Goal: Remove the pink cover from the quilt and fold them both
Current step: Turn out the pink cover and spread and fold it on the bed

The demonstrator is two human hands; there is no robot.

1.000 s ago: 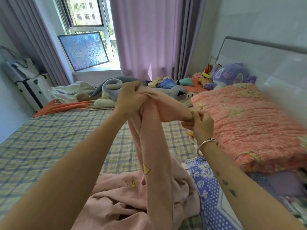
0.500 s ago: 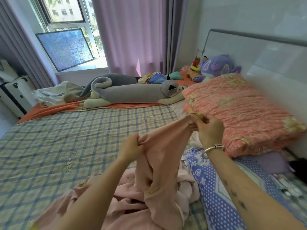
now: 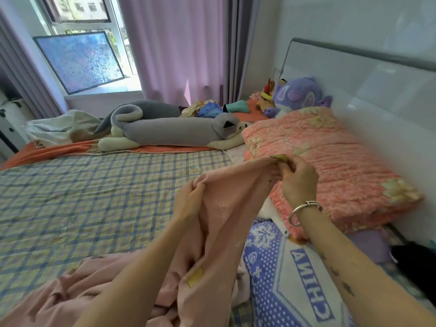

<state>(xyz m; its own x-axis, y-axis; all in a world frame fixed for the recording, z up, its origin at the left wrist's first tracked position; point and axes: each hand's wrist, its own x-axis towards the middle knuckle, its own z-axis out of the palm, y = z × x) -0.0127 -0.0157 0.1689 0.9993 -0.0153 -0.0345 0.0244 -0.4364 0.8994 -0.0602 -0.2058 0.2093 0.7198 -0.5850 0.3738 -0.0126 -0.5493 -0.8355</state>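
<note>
The pink cover (image 3: 226, 208) was raised over the checked bedsheet (image 3: 94, 197), its top edge pulled taut between both hands. That edge slanted up from the left hand (image 3: 191, 199) toward the right hand (image 3: 298, 178), which was nearer the headboard. The left hand's fingers were curled round a bunched fold. The right hand pinched the corner between thumb and fingertips, where a scrap of yellow showed. From that edge the cover's length dropped toward the person and lay in a crumpled heap at the near side of the bed. The folded coral quilt (image 3: 330, 156) lay just beyond the right hand, against the headboard.
</note>
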